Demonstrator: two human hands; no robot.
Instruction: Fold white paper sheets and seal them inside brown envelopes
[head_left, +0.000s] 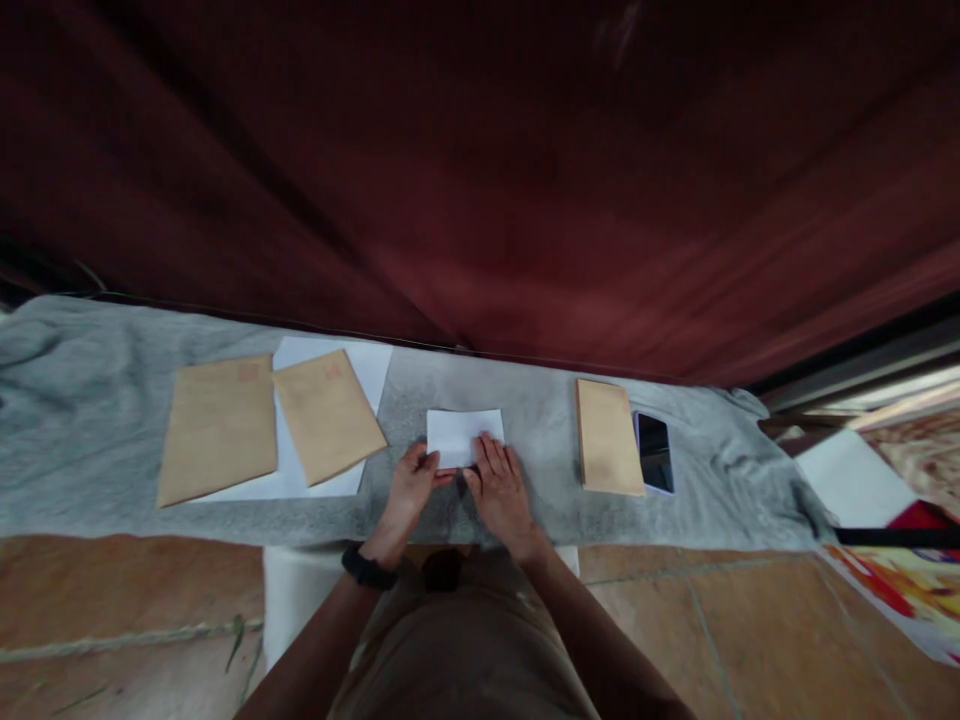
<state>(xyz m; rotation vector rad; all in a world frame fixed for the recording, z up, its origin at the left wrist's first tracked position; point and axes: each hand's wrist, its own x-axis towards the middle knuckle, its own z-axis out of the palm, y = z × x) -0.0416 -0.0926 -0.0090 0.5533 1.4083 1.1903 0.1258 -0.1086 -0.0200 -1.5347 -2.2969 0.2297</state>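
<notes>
Folded white paper (461,432) at middle of grey cloth (90,420), long axis left-right, just beyond both hands: left hand (411,485) pinching near-left corner, right hand (501,492) fingers (491,452) spread flat on near-right edge.

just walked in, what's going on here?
A person has both hands on a small folded white paper lying on a grey cloth. The right hand lies flat with its fingers on the paper's near edge. The left hand is at the near left corner, and its grip is unclear. To the left, a flat tan paper envelope and a second tan envelope lie over a white sheet. To the right, a tan envelope pile sits beside a dark-screened phone.
</notes>
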